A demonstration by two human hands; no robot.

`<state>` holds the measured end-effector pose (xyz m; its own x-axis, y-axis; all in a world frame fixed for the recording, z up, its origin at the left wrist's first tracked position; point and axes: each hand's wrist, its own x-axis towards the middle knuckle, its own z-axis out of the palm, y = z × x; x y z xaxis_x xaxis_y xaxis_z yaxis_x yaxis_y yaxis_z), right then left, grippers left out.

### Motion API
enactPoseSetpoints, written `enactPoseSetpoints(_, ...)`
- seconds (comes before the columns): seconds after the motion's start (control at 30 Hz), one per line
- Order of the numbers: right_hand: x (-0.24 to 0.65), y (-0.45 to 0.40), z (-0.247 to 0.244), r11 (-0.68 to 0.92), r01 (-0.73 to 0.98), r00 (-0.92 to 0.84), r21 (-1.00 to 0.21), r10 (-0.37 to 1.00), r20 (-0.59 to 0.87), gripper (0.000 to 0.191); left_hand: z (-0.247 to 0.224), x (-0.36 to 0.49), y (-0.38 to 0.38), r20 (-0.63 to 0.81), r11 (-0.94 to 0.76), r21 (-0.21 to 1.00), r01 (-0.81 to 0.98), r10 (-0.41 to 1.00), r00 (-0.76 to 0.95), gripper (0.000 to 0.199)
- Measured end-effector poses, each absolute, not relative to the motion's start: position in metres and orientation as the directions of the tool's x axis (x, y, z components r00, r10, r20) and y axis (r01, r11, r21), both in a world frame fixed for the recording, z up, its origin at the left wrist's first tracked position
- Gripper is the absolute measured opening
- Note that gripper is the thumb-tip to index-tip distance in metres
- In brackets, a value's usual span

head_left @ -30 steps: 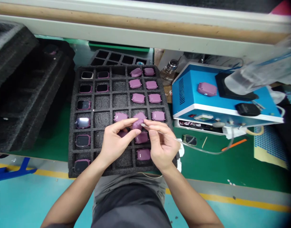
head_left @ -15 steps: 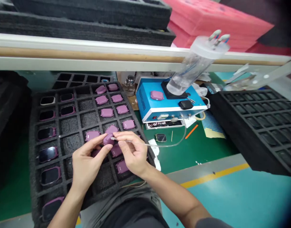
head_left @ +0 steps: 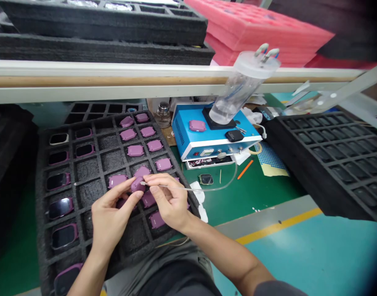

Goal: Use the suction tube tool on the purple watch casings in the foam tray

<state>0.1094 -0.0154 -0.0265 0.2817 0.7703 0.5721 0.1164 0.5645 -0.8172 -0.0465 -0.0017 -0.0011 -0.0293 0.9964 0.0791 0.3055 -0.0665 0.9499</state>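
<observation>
Between the thumb and fingers of my left hand [head_left: 110, 216] is a small purple watch case [head_left: 136, 185], tilted on its edge. My right hand [head_left: 172, 202] pinches the tip end of a thin clear tube [head_left: 203, 190], which meets the side of the case. From there the tube curves back to the front of a blue machine [head_left: 188, 142]. Both hands are above a black foam tray [head_left: 40, 205]. Purple cases [head_left: 135, 151] fill compartments on its right, while watches with dark screens [head_left: 59, 181] lie along its left. My fingers cover part of the held case.
On the blue machine stand a clear cylinder [head_left: 230, 96], a purple case [head_left: 197, 126] and a black case [head_left: 234, 136]. A small watch [head_left: 206, 179] and an orange stick [head_left: 245, 169] lie on the green mat. Another black tray [head_left: 318, 176] is at right; a shelf [head_left: 99, 92] crosses above.
The view has shifted slightly, so the machine and shelf sit a little differently in the picture. Both hands keep their hold, with the tube tip still at the case.
</observation>
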Motion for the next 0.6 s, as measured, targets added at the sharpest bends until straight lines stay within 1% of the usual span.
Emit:
enactPoseSetpoints(0.33, 0.1097, -0.0140, -0.0277, 0.559, 0.006, 0.282, -0.829, 0.794, 0.538, 0.013, -0.0008, -0.0450, -0.0007, 0.069, -0.049, 0.960, 0.276, 0.996, -0.064, 0.043)
enactPoseSetpoints(0.6, 0.1095, -0.0143, -0.0290, 0.547, 0.019, 0.281, -0.837, 0.800, 0.530, 0.012, -0.0012, -0.0439, 0.0000, 0.069, -0.047, 0.962, 0.270, 0.995, -0.070, 0.044)
